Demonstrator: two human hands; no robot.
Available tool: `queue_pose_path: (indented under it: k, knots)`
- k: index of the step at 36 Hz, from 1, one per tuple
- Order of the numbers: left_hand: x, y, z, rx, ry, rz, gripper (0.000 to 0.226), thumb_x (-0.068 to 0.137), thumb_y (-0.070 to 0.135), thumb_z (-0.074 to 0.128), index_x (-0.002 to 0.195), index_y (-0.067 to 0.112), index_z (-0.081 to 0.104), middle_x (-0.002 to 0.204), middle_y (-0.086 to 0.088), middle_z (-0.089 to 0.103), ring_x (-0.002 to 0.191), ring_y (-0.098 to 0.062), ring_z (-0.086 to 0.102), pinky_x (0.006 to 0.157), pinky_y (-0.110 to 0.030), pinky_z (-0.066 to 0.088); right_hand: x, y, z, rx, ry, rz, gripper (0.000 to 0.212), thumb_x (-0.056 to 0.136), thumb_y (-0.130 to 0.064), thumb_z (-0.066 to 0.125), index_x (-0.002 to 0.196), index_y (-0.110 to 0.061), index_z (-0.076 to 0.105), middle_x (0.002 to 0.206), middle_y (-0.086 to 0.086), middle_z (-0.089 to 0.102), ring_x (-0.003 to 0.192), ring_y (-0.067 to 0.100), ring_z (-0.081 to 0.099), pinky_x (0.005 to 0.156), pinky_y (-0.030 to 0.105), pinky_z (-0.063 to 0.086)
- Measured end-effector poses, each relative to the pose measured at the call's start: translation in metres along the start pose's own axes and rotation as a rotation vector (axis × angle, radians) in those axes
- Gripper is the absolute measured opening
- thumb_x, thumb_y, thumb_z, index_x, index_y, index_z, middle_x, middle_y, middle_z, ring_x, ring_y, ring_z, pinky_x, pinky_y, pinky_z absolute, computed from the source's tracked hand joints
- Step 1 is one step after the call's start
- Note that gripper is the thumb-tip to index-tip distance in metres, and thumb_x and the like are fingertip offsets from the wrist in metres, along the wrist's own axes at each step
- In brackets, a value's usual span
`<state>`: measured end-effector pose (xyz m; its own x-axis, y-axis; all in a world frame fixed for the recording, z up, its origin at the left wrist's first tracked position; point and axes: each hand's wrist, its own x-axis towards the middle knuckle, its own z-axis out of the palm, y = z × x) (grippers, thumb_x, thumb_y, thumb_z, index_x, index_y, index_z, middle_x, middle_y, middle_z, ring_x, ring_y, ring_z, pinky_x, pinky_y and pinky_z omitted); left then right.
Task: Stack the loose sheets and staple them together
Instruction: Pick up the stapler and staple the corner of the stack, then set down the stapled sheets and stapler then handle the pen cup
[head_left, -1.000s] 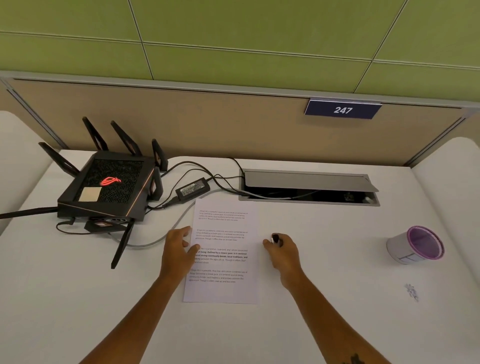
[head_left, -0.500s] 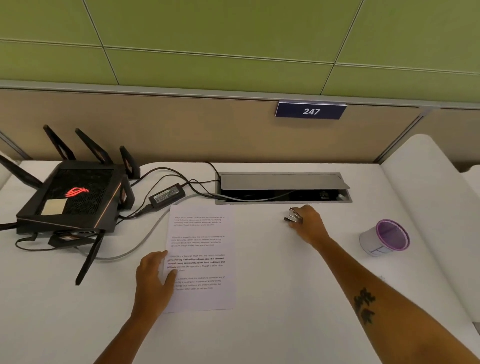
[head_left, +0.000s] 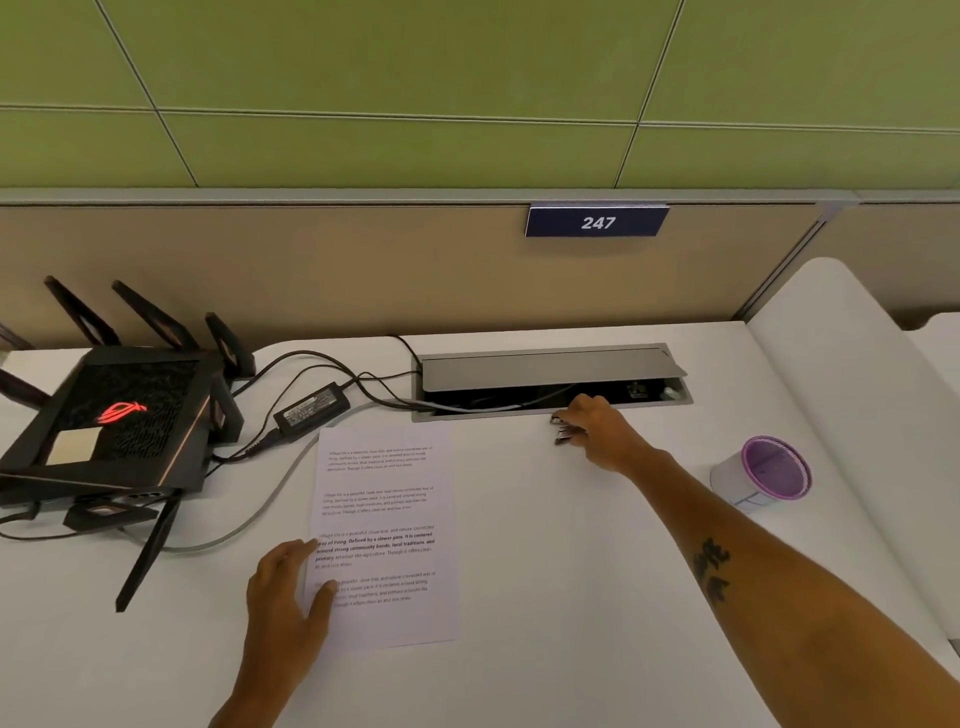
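Metal stapler (head_left: 563, 430) under right hand (head_left: 602, 428), now nearer cable box (head_left: 550, 371).

White sheets (head_left: 384, 535), black print. Black router (head_left: 111, 423), red glowing logo. White cup (head_left: 761, 475), purple rim. Navy plate (head_left: 597, 222), white "247". Green wall panels (head_left: 415, 78).

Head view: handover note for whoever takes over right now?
Left hand: flat on the lower left edge of the sheets, pinning them to the desk.
Right hand: closed on the small stapler by the cable hatch, away from the paper.
Done: sheets look stacked.
Left: bring the stapler over and staple; no staple visible yet.
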<state>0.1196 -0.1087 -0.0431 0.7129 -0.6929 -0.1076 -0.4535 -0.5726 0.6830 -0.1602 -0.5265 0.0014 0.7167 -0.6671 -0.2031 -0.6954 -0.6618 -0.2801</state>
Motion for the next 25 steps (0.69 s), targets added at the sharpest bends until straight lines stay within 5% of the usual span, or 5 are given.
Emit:
queue_pose_path:
  k: [11,19,22,25]
  knots:
    - [-0.004,0.011,0.001,0.051,-0.001,0.019,0.062,0.085,0.003,0.084,0.141,0.002,0.057,0.143,-0.024,0.056,0.13,-0.047,0.052,0.113,-0.062,0.04,-0.004,0.003,0.004,0.015,0.019,0.061,0.049,0.095,-0.014,0.072,0.142,-0.019,0.061,0.133,0.004,0.054,0.119,0.026,0.052,0.099,0.034,0.05]
    - [-0.017,0.017,0.005,0.152,-0.003,0.067,0.087,0.088,0.056,0.057,0.159,0.01,0.037,0.168,-0.019,0.036,0.151,-0.046,0.036,0.118,-0.069,0.038,-0.045,0.001,0.005,0.109,0.176,0.15,0.076,0.092,-0.034,0.076,0.157,-0.019,0.04,0.162,0.007,0.038,0.15,0.03,0.034,0.12,0.044,0.033]
    - [-0.022,0.018,0.013,0.22,-0.014,0.15,0.103,0.091,0.082,0.032,0.165,0.011,0.025,0.175,-0.015,0.021,0.16,-0.043,0.021,0.128,-0.064,0.018,-0.07,0.001,0.014,0.062,0.243,0.139,0.076,0.098,-0.05,0.062,0.16,-0.019,0.032,0.169,0.005,0.029,0.157,0.028,0.024,0.126,0.046,0.025]
    - [-0.03,0.026,0.024,0.287,-0.049,0.214,0.107,0.092,0.086,0.015,0.167,0.01,0.019,0.178,-0.015,0.013,0.163,-0.044,0.015,0.128,-0.068,0.013,-0.1,0.002,0.026,-0.025,0.244,0.121,0.081,0.101,-0.064,0.04,0.165,-0.019,0.018,0.174,0.003,0.012,0.161,0.026,0.006,0.129,0.051,0.014]
